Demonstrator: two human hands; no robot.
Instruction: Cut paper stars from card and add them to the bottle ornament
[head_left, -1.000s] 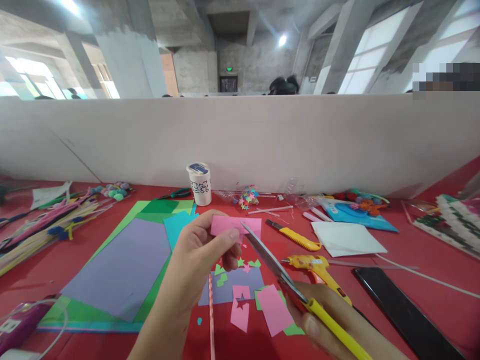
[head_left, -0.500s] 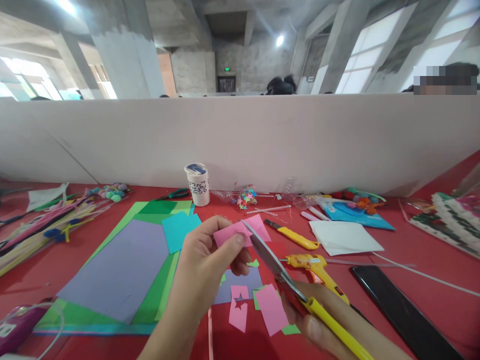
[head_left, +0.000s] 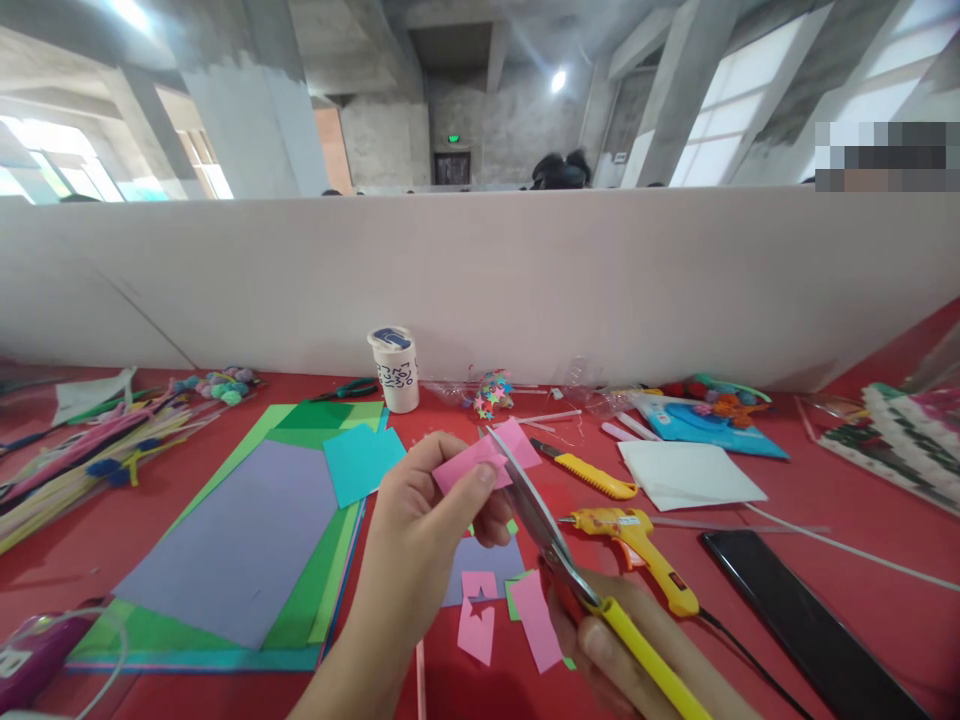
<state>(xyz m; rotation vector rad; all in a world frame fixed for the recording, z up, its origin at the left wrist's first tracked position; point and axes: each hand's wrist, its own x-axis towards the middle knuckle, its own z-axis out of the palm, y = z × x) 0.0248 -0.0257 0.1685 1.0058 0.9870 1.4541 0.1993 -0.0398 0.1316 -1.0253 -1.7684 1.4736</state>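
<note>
My left hand (head_left: pixel 442 505) pinches a piece of pink paper (head_left: pixel 469 468) between thumb and fingers above the middle of the table. My right hand (head_left: pixel 611 635) is closed round the yellow handle of a pair of scissors (head_left: pixel 544 525). The blades reach up and left into the pink paper, part of which stands out beyond them on the right. Below my hands lie a pink scrap (head_left: pixel 476 637) with a star-shaped hole, another pink piece (head_left: pixel 535 622), a purple sheet (head_left: pixel 495 560) and small green bits partly hidden under them.
Coloured sheets (head_left: pixel 232 540) lie stacked at left, beside pipe cleaners (head_left: pixel 97 455). A white cup (head_left: pixel 395 372) stands behind my hands. Rightward are a yellow utility knife (head_left: pixel 596 475), a yellow glue gun (head_left: pixel 637 550) with its cord, a white sheet (head_left: pixel 690 475) and a black phone (head_left: pixel 802 620).
My right hand and the scissors have shifted slightly left. The pink paper has turned a little in my left hand, and its part beyond the blades has moved.
</note>
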